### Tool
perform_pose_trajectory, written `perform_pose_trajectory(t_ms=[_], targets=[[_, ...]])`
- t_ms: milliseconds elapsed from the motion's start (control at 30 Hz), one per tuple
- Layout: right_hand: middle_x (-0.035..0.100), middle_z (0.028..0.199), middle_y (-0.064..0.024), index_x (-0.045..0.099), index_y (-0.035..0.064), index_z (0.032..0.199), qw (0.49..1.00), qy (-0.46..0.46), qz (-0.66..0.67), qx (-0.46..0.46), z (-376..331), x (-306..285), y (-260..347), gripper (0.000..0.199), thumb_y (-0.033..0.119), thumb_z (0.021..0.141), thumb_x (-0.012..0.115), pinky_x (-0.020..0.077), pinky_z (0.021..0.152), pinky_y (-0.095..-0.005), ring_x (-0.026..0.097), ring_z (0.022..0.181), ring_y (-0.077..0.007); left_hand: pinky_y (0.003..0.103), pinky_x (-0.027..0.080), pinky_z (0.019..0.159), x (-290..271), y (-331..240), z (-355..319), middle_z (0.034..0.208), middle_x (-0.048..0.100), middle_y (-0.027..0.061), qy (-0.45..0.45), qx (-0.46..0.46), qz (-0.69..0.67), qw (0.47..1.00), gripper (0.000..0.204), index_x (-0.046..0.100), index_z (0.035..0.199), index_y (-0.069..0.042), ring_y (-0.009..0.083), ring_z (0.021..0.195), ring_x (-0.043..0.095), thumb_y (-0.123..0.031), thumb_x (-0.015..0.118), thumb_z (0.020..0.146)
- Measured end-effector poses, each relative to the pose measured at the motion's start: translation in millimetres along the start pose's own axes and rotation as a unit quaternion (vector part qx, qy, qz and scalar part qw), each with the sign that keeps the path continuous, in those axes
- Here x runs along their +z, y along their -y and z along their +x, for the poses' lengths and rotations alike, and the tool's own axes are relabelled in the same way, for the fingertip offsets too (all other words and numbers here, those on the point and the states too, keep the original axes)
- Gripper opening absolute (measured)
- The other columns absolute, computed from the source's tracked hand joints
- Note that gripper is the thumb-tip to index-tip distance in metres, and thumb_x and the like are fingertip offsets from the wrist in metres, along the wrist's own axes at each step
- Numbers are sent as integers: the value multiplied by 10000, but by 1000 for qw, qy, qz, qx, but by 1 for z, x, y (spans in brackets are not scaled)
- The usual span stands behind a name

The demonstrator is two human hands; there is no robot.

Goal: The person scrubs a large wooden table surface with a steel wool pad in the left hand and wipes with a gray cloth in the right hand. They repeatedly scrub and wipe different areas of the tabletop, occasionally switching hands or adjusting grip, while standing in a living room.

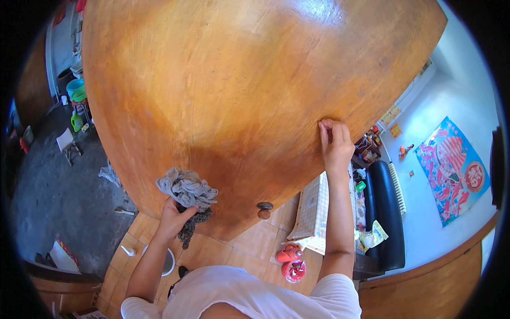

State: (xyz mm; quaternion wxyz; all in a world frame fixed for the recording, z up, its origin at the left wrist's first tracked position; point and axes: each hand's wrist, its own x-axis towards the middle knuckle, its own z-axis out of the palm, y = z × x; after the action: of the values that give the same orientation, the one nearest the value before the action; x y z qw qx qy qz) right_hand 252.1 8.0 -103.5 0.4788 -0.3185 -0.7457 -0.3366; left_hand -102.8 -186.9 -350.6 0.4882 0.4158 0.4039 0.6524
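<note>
A broad wooden door (239, 95) with an orange-brown grain fills the upper middle of the head view. My left hand (172, 219) is closed around a bunched grey cloth (188, 187); a darker, rough-textured piece of cloth (187, 229) hangs below it from the same grip. The bundle is in front of the door's lower left part. My right hand (336, 139) is at the door's right side, with its fingers bent and their tips together against the wood. Whether anything small is between them is hidden. A round dark knob (264, 209) sticks out near the door's lower edge.
Right of the door stand a table with a checked cloth (313, 212) and a black sofa (387, 212). Red containers (291, 263) and a round white-rimmed basin (168, 262) are on the tiled floor. At the left, a small stool (66, 141) stands on dark floor.
</note>
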Motion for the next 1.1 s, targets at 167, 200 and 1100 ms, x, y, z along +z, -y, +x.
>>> perform_pose_trajectory(t_ms=[167, 200, 1100], targets=[[776, 1000, -81, 759, 79, 1001, 999, 31, -2, -12, 0, -5, 4, 156, 100, 916, 888, 632, 706, -381, 784, 868, -274, 370, 550, 1107, 0, 0, -4, 1324, 770, 78, -11, -7, -29, 1000, 420, 671, 1368, 28, 175, 1221, 714, 32, 785, 964], [776, 998, -82, 760, 78, 1000, 999, 29, -13, -18, 1, -5, 4, 157, 98, 914, 889, 633, 709, -382, 785, 869, -275, 371, 549, 1108, 0, 1, -4, 1325, 769, 78, -12, -9, -30, 999, 420, 670, 1369, 27, 176, 1222, 713, 34, 784, 965], [639, 879, -138, 608, 53, 1018, 991, 38, -64, -112, 7, 22, -14, 292, -42, 806, 785, 573, 683, -417, 687, 788, -323, 361, 562, 1084, 3, -2, -19, 1308, 774, 78, -26, -7, 1, 1000, 417, 669, 1354, 22, 177, 1202, 724, 42, 786, 954]])
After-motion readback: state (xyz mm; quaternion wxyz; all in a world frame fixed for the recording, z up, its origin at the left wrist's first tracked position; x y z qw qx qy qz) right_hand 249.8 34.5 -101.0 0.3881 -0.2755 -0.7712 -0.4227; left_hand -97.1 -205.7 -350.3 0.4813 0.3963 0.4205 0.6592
